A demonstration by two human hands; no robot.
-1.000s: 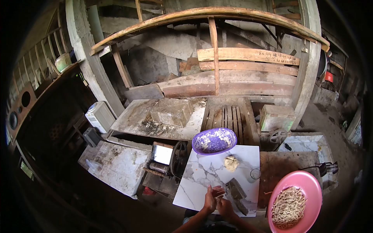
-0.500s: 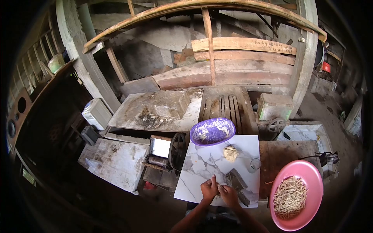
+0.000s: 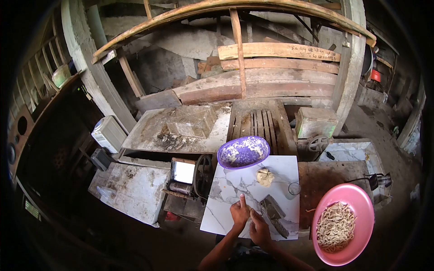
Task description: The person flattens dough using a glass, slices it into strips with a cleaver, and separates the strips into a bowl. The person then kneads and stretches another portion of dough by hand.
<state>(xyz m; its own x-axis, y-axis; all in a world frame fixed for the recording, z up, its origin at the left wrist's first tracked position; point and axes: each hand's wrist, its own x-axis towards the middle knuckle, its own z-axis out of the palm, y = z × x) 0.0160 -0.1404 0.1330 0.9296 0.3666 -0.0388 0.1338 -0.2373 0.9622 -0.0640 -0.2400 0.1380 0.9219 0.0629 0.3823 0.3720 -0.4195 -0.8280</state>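
My left hand (image 3: pixel 239 212) is over the near edge of the marbled white board (image 3: pixel 230 185), one digit pointing up and the other fingers curled. My right hand (image 3: pixel 259 228) meets it from the right, its fingers drawn together against the left. Whatever lies between them is hidden. Just right of my hands lies a dark, broad-bladed metal tool (image 3: pixel 272 208), like a cleaver or scraper. Beyond them sits a lump of pale dough (image 3: pixel 265 178). A purple basin (image 3: pixel 244 152) smeared with dough residue stands at the board's far edge.
A pink basin (image 3: pixel 364 221) with many pale dough strips (image 3: pixel 336 227) stands at the right. A clear glass (image 3: pixel 294 189) is near the board's right edge. Left of the board is a machine with a dark wheel (image 3: pixel 202 176). A wire cage (image 3: pixel 192 123) rests on the table behind.
My left hand has shifted up and slightly left. The right hand has turned, its fingers now pointing more upward against the left. The whole view has shifted slightly.
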